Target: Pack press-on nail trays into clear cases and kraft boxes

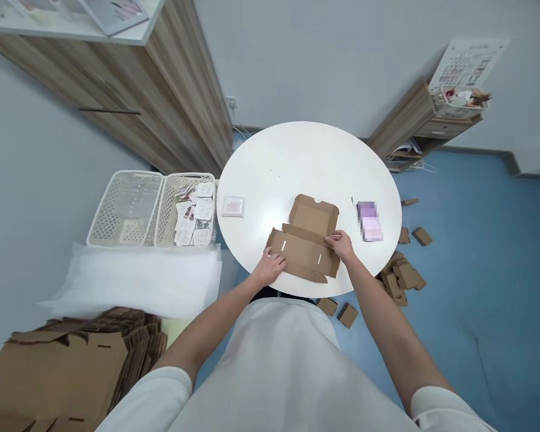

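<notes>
An unfolded brown cardboard box [302, 249] lies on the round white table [297, 156], its lid panel pointing away from me and two slots showing in the nearer panel. My left hand [270, 268] rests on its near left corner, fingers spread over the cardboard. At the right side, my right hand [341, 245] pinches the edge of a flap between thumb and fingers. A clear packet with pinkish contents [233, 206] lies at the table's left, and a purple item [369, 221], blurred out, lies to the right of my right hand.
White baskets stand left of the table; one basket [185, 210] holds printed cards. Below them are white sheets [139, 279] and a stack of flat cardboard boxes [58, 375]. Several small folded boxes [402, 276] lie on the blue floor at right. A wooden cabinet [180, 90] stands behind left.
</notes>
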The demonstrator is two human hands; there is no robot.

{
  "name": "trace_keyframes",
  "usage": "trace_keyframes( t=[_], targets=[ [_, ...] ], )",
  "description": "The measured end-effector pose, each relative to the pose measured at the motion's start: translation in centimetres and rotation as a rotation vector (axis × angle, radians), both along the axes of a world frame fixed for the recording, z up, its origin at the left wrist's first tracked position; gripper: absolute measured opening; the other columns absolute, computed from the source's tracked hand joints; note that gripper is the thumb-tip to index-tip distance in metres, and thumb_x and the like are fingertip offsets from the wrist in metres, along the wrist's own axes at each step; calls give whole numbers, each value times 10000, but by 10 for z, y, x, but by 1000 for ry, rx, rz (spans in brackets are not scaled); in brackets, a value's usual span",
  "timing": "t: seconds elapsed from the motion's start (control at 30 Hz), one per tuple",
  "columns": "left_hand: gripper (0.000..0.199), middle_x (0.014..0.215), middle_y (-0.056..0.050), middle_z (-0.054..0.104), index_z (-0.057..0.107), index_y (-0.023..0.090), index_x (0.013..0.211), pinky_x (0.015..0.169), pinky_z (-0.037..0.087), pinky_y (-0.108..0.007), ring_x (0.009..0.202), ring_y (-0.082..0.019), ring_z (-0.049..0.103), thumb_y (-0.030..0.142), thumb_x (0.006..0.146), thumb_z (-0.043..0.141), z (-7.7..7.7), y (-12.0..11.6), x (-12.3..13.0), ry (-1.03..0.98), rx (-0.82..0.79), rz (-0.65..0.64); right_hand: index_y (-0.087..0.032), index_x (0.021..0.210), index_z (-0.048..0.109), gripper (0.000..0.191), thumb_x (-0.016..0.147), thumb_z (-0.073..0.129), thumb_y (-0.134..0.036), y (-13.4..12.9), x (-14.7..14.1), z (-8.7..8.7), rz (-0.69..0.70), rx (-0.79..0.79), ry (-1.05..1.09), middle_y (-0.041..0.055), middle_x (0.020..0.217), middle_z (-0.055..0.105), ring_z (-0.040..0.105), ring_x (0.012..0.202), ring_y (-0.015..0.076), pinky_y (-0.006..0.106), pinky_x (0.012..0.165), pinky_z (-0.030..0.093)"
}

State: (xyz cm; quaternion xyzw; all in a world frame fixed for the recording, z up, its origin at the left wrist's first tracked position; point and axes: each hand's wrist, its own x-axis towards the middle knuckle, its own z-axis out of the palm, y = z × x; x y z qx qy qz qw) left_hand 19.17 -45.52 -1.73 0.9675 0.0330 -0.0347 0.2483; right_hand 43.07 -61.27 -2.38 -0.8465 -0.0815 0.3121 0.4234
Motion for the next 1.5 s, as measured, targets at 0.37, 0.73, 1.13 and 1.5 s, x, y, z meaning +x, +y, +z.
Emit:
trace_keyframes(
  t=[0.37,0.73,1.13,1.5],
  targets=[
    [549,1333,-161,356,421,169,1238,1021,71,-497,1236,-299,294,179,697,511,11,10,13,54,67,-58,-197,770,556,177,698,451,-320,23,16,-3,-111,-73,-28,35,822,642,600,637,144,264,612,434],
    [1134,1441,-162,18,42,96,1379,1021,-58,-525,1295,-318,-153,392,510,707,26,5,60,203,271,115,-206,578,524,179,682,424,-313,26,24,14,195,-110,-158,-18,546,540,445,520,124,240,504,330],
    [1124,1405,-189,198,128,141,1370,1008,-32,-549,1308,-354,-19,383,465,750,17,6,68,237,252,179,-146,1332,232,745,715,448,-503,21,-3,28,524,-220,-707,161,1371,291,254,1240,333,484,956,216],
    [1105,1442,-165,22,136,177,1369,1006,17,-549,1298,-378,-59,499,489,721,21,10,35,98,184,449,-140,1375,-56,989,662,553,-456,10,-47,4,969,-318,-815,136,1434,152,88,1313,298,525,992,145]
  ],
)
